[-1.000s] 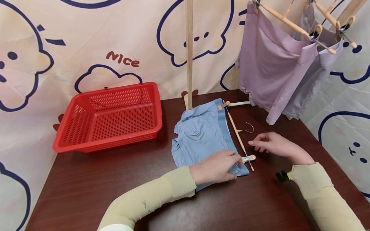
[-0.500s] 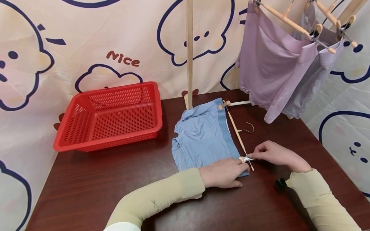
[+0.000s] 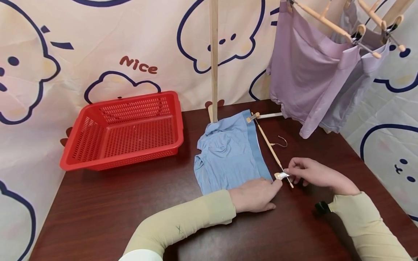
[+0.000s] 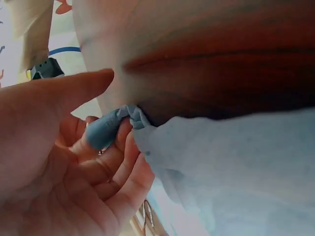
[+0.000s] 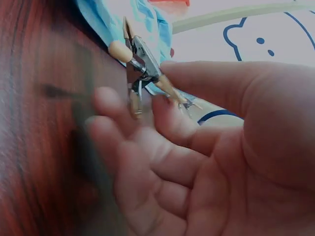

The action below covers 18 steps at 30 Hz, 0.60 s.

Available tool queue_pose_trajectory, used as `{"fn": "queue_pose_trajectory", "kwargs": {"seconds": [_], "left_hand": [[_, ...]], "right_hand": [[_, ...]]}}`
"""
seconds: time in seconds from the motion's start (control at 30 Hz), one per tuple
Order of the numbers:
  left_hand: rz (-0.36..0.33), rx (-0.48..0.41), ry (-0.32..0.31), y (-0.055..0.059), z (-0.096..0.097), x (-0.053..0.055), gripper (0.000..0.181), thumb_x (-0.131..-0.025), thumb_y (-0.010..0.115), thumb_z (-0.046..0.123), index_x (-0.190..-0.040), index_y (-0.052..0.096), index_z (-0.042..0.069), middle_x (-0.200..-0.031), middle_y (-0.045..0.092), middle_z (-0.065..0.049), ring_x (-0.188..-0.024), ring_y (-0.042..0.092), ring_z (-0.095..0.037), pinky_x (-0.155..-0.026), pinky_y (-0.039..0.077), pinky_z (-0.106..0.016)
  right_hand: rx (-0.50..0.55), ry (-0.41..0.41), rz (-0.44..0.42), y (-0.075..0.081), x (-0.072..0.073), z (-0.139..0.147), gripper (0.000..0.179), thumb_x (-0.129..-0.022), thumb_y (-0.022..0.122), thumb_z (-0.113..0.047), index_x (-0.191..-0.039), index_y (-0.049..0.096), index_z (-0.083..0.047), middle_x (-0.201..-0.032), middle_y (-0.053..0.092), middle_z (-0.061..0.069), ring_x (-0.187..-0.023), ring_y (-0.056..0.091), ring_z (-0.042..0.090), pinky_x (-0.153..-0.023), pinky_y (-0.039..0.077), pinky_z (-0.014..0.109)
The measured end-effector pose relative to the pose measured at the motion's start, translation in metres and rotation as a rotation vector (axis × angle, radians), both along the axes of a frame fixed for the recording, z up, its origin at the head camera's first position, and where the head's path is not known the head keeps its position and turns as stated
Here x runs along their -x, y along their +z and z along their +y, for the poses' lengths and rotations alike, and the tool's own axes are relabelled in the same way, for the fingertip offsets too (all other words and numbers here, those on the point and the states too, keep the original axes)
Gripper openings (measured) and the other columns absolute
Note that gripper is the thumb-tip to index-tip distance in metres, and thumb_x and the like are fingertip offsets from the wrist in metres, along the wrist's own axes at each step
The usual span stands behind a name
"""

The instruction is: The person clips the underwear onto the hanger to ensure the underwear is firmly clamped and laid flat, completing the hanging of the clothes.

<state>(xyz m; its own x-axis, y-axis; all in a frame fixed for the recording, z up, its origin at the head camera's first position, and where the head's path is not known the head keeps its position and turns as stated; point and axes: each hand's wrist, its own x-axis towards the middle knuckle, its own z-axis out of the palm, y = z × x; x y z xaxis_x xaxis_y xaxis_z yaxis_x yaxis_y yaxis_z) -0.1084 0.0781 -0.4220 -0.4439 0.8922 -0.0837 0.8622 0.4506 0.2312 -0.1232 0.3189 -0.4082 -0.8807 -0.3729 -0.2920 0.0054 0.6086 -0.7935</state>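
Light blue boxer briefs [image 3: 228,156] lie flat on the table, waistband toward the right. Along the waistband is a wooden clip hanger [image 3: 269,145]; its far clip [image 3: 253,117] is on the waistband's far corner. My right hand [image 3: 310,172] pinches the near clip [image 3: 281,175] between thumb and index finger, just off the waistband's near end. In the right wrist view, the metal clip [image 5: 147,61] sits between those fingertips. My left hand [image 3: 254,195] is at the near waistband corner. Its fingers curl around the bunched waistband [image 4: 104,130] in the left wrist view, thumb held apart.
A red perforated basket [image 3: 121,159] stands at the back left. Beside the briefs rises a wooden post [image 3: 214,65]. Purple briefs [image 3: 303,65] and greyish-lilac ones [image 3: 346,98] hang from hangers at the upper right. A patterned cloth backdrop surrounds the dark table [image 3: 130,203].
My right hand has come down to the near clip and taken hold of it, and the hanger's near end has shifted right, off the waistband. My left hand has slid slightly right.
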Motion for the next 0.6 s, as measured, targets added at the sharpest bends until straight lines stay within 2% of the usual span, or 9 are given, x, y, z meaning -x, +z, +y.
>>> {"fn": "queue_pose_trajectory", "kwargs": {"seconds": [0.1,0.2,0.27,0.4,0.5,0.6], "left_hand": [[0.023,-0.007,0.056,-0.001,0.000,-0.001,0.037,-0.092,0.077,0.034,-0.109,0.053,0.012,-0.080,0.058,0.007,-0.073,0.062,-0.011,-0.062,0.051,-0.024],[0.025,-0.033,0.090,-0.002,-0.002,0.000,0.030,-0.094,0.075,0.028,-0.107,0.054,0.010,-0.076,0.059,0.004,-0.069,0.063,-0.012,-0.058,0.050,-0.024],[-0.004,-0.069,0.113,-0.001,-0.005,0.000,0.028,-0.096,0.071,0.020,-0.109,0.050,0.008,-0.071,0.058,0.003,-0.061,0.061,-0.013,-0.052,0.048,-0.024],[-0.109,-0.174,0.172,0.001,-0.012,0.002,0.040,-0.093,0.072,0.012,-0.113,0.039,0.004,-0.068,0.053,0.003,-0.055,0.056,-0.013,-0.050,0.045,-0.023],[-0.162,-0.212,0.199,0.002,-0.015,0.005,0.040,-0.090,0.079,0.015,-0.107,0.044,0.004,-0.072,0.052,0.005,-0.061,0.056,-0.011,-0.056,0.046,-0.021],[-0.188,-0.190,0.201,0.002,-0.017,0.011,0.030,-0.089,0.080,0.019,-0.092,0.053,0.008,-0.072,0.052,0.007,-0.065,0.055,-0.009,-0.058,0.044,-0.018]], "right_hand": [[0.071,-0.045,-0.021,-0.003,0.000,0.000,0.023,-0.099,0.065,-0.017,-0.107,0.063,0.004,-0.078,0.063,0.007,-0.070,0.060,0.017,-0.059,0.052,0.032],[0.113,-0.084,-0.041,-0.008,0.000,0.001,0.026,-0.098,0.068,-0.018,-0.109,0.068,0.006,-0.076,0.061,0.006,-0.070,0.057,0.016,-0.062,0.050,0.030],[0.141,-0.099,-0.054,-0.011,0.000,0.002,0.026,-0.099,0.067,-0.019,-0.107,0.069,0.006,-0.077,0.062,0.007,-0.070,0.057,0.017,-0.063,0.050,0.029],[0.252,-0.115,-0.133,-0.018,0.000,0.004,0.028,-0.103,0.062,-0.019,-0.110,0.066,0.008,-0.088,0.071,0.010,-0.078,0.065,0.017,-0.066,0.052,0.028],[0.358,-0.111,-0.216,-0.022,0.000,0.006,0.027,-0.106,0.057,-0.017,-0.114,0.063,0.008,-0.100,0.073,0.016,-0.089,0.071,0.019,-0.072,0.056,0.029],[0.403,-0.093,-0.286,-0.025,-0.001,0.007,0.026,-0.108,0.054,-0.019,-0.113,0.064,0.004,-0.102,0.073,0.019,-0.092,0.073,0.021,-0.073,0.057,0.029]]}}
